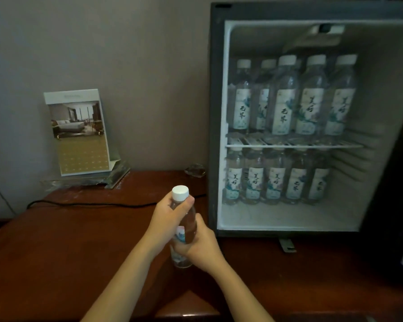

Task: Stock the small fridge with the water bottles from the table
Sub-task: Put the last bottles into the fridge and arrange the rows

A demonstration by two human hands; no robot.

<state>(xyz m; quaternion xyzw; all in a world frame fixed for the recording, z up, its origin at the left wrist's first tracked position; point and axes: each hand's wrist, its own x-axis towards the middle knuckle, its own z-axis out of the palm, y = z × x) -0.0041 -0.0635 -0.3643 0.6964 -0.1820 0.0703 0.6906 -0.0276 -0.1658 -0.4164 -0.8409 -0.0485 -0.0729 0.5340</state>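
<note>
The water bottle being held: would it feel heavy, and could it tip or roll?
The bottle looks full, cap on, so probably heavy for its size. Tall and narrow, it may tip if nudged, then roll.

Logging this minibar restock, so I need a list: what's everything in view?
table: one, reddish-brown, spans foreground
fridge: one, dark, open, on table's right
held water bottle: one, clear, white cap, upright
upper bottles: at least five, clear, on wire shelf
lower bottles: at least five, clear, fridge floor
calendar card: one, white-gold, back left
cable: one, black, across table
left hand: one, grips bottle's neck
right hand: one, grips bottle's body
</note>
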